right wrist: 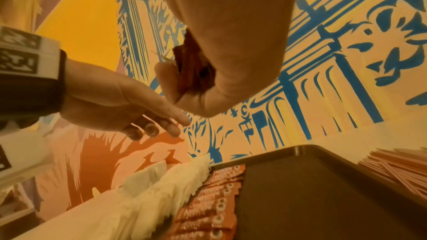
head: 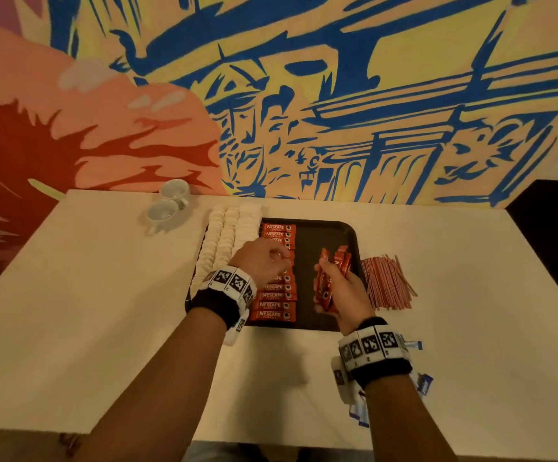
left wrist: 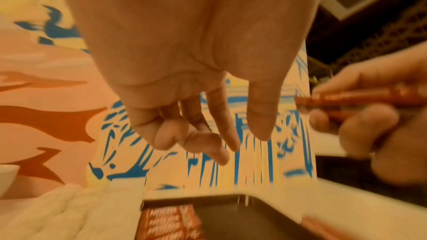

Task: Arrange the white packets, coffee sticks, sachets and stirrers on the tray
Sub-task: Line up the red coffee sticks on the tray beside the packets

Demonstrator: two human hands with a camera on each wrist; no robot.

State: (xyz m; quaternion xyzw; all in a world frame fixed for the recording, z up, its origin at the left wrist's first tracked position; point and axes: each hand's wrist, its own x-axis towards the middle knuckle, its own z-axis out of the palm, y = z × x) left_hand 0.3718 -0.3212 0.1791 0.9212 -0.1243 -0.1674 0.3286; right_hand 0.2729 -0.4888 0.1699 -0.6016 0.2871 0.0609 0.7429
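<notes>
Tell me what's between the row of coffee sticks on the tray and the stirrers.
Bare tray floor, then the right hand gripping a bunch of sticks, seen in the head view.

Looks like a café or hotel refreshment corner. Bold painted mural (head: 304, 95) in blue, yellow, peach and red filling the wall straight behind a white counter (head: 104, 311). Dark serving tray (head: 324, 235) at the middle of that counter, lined with rows of white packets (head: 227, 235) and red instant-coffee sticks (head: 276, 296). Two white coffee cups (head: 167, 205) left of the tray, near the wall. Heap of thin red-and-white stirrers (head: 386, 283) just right of the tray. Warm, dim lighting throughout.
</notes>
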